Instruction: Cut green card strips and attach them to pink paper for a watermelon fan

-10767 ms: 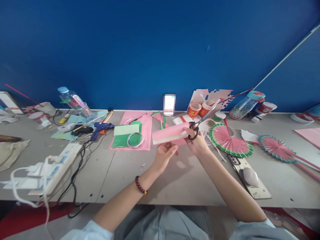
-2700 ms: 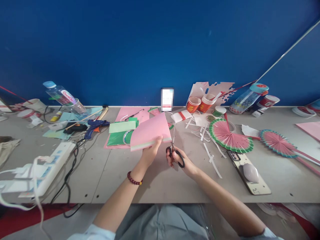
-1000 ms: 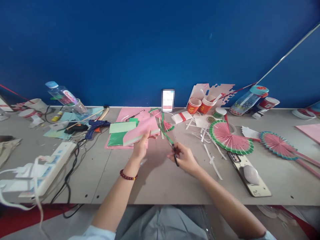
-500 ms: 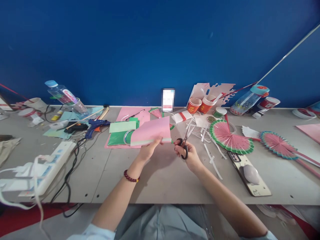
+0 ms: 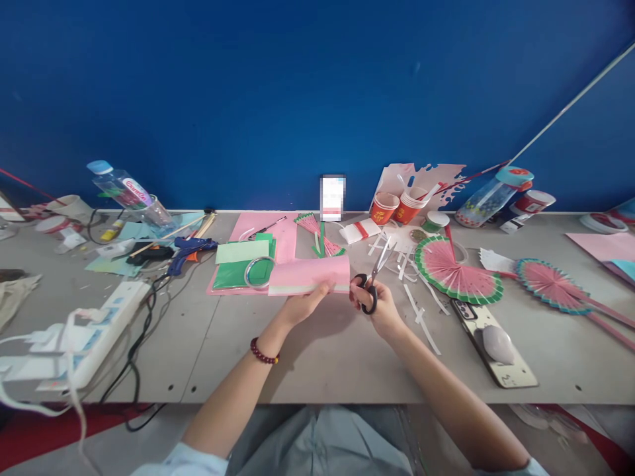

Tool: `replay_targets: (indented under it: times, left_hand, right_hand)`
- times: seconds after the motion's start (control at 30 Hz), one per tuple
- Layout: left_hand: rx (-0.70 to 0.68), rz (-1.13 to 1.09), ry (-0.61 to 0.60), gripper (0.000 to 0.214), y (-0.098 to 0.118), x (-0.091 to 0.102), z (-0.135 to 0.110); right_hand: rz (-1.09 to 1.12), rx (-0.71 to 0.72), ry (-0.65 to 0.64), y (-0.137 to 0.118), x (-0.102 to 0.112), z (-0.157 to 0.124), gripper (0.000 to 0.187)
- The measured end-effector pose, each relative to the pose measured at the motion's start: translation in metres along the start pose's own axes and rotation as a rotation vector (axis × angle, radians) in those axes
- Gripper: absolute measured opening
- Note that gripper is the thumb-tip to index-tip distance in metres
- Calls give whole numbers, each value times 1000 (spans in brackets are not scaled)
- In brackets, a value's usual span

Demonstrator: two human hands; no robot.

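My left hand (image 5: 307,304) is closed on the lower edge of a folded pink paper (image 5: 307,272), which has a pale green and white strip along its near side. A pair of scissors (image 5: 373,281) with black handles is in my right hand (image 5: 380,307); its blades point up and away, slightly apart. My right fingertips are close to the paper's right end, and I cannot tell if they touch it. Left of the paper lies a roll of clear tape (image 5: 260,272) on green paper (image 5: 231,275). White paper strips (image 5: 419,317) are scattered to the right.
Pink pleated watermelon fans (image 5: 459,274) lie at the right, near a phone (image 5: 513,370) with a mouse on it. Red paper cups (image 5: 385,208) stand at the back. A blue glue gun (image 5: 191,251), a leaning bottle (image 5: 124,188) and a power strip (image 5: 106,330) with cables occupy the left.
The pink paper has been lowered and shifted right, showing more of the small fan behind it. Its right end is now closer to my right fingers, which still hold the scissors.
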State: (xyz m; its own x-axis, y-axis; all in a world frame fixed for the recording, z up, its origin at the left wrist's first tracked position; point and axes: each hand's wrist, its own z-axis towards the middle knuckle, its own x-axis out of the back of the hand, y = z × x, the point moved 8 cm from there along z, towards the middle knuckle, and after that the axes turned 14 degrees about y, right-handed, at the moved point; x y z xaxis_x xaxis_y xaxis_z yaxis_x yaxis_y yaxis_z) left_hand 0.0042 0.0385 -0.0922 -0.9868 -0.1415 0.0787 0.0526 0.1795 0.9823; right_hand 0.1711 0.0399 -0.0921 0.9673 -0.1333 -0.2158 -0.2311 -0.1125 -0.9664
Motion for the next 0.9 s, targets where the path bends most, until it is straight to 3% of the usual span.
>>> replay_targets:
  times: [0.4, 0.6, 0.9]
  left_hand:
    - [28, -47, 11, 27, -6, 2, 4]
    - [-65, -27, 34, 26, 10, 2, 1]
    - [-114, 11, -36, 29, 3, -3, 2]
  right_hand:
    - [24, 29, -24, -3, 2, 3, 25]
    - [-25, 37, 40, -4, 10, 8, 28]
    - [-101, 46, -25, -13, -2, 0, 30]
